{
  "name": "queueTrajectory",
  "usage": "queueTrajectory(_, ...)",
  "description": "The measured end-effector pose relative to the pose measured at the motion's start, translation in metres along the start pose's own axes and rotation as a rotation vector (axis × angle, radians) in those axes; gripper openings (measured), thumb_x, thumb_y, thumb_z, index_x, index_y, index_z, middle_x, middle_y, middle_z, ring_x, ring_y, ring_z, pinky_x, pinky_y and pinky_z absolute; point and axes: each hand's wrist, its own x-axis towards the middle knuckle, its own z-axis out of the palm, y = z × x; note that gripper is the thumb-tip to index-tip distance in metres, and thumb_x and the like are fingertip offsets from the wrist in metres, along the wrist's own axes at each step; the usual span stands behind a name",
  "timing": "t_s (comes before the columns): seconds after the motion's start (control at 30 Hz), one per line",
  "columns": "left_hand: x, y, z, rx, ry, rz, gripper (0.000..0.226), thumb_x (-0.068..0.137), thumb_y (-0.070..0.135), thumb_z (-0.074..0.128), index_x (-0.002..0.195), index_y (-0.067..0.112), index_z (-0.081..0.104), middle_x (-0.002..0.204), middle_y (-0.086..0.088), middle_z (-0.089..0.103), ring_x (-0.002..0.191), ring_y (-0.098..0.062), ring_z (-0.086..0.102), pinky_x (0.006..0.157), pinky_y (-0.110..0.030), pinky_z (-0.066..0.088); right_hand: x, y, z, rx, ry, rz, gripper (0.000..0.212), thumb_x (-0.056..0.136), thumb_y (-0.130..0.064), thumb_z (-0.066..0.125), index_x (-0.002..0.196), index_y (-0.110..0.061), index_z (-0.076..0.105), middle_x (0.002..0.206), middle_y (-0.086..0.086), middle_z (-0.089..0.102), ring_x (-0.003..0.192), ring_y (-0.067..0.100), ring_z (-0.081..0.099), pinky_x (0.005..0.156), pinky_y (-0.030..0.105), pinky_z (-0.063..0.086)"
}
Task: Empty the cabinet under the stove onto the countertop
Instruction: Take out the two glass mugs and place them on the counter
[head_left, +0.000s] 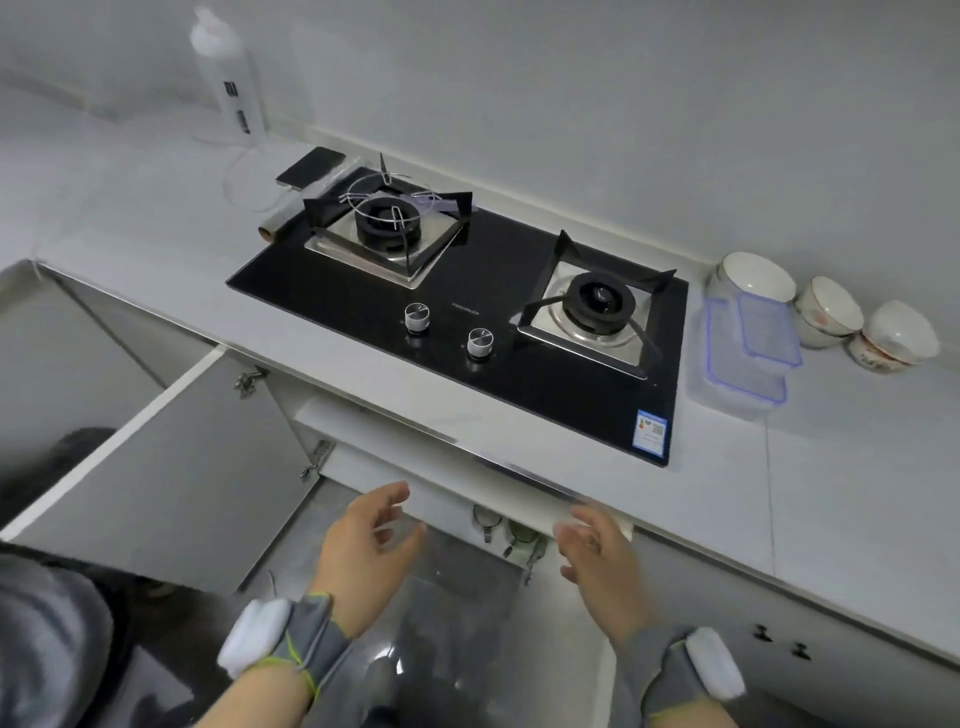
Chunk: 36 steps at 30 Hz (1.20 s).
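Hands: left hand and right hand, both bare, fingers loosely spread, palms turned toward each other, holding nothing. Each wrist carries a grey strap with a white block on it. Both hands hover at the mouth of the cabinet, just below the front edge of the countertop; the right one is blurred.

Cabinet: under the stove, with the left door swung wide open on its hinges. Inside, just under the top rail and between the 2 hands, a few small items show, one greenish, too dim to name.

Stove: black glass top with 2 burners and 2 knobs near the front. A wire rack sits on the left burner.

Countertop, left of stove: a roll of wrap lying against the stove's edge, a dark phone behind it with a white cable looping off, and a tall white bottle standing upright by the wall.

Countertop, right of stove: clear plastic boxes with blue-edged lids, stacked just beside the stove, and behind them 3 lots of white bowls in a row along the wall.
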Motion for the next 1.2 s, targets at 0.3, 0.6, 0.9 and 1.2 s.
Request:
queueTrajectory(0.3, 0.067, -0.042, -0.014, 0.078, -0.151, -0.066, 0.044, 0.080, 0.017, 0.067, 0.123, 0.017, 0.059, 0.113, 0.003, 0.064, 0.098, -0.009, 0.060, 0.082, -0.017, 0.046, 0.049, 0.008, 0.081, -0.051, 0.055, 0.132, 0.036, 0.089, -0.023, 0.061, 0.122, -0.010, 0.054, 0.089, -0.007, 0.058, 0.103, 0.026, 0.060, 0.095, 0.048, 0.048)
queueTrajectory(0.6, 0.101, -0.097, 0.028, 0.148, -0.169, -0.146, 0.039, 0.079, 0.017, 0.068, 0.117, 0.018, 0.061, 0.113, 0.002, 0.065, 0.097, -0.013, 0.063, 0.085, -0.028, 0.052, 0.099, 0.079, 0.122, -0.106, 0.074, 0.277, 0.037, 0.090, -0.021, 0.059, 0.123, -0.004, 0.055, 0.097, 0.004, 0.058, 0.098, 0.028, 0.061, 0.095, 0.043, 0.047)
queueTrajectory(0.9, 0.133, -0.197, 0.105, 0.162, -0.171, -0.210, 0.039, 0.079, 0.015, 0.068, 0.117, 0.018, 0.061, 0.110, -0.001, 0.067, 0.100, -0.019, 0.065, 0.087, -0.034, 0.053, 0.162, 0.180, 0.164, -0.141, 0.164, 0.383, 0.036, 0.092, -0.022, 0.055, 0.124, -0.005, 0.056, 0.127, 0.015, 0.059, 0.118, 0.030, 0.054, 0.098, 0.031, 0.037)
queueTrajectory(1.2, 0.150, -0.307, 0.184, 0.101, -0.219, -0.207, 0.041, 0.082, 0.012, 0.066, 0.122, 0.008, 0.058, 0.116, -0.005, 0.065, 0.104, -0.021, 0.062, 0.091, -0.030, 0.050, 0.207, 0.288, 0.210, -0.048, 0.368, 0.434, 0.032, 0.091, -0.017, 0.055, 0.120, -0.004, 0.058, 0.118, 0.016, 0.063, 0.112, 0.030, 0.055, 0.090, 0.028, 0.036)
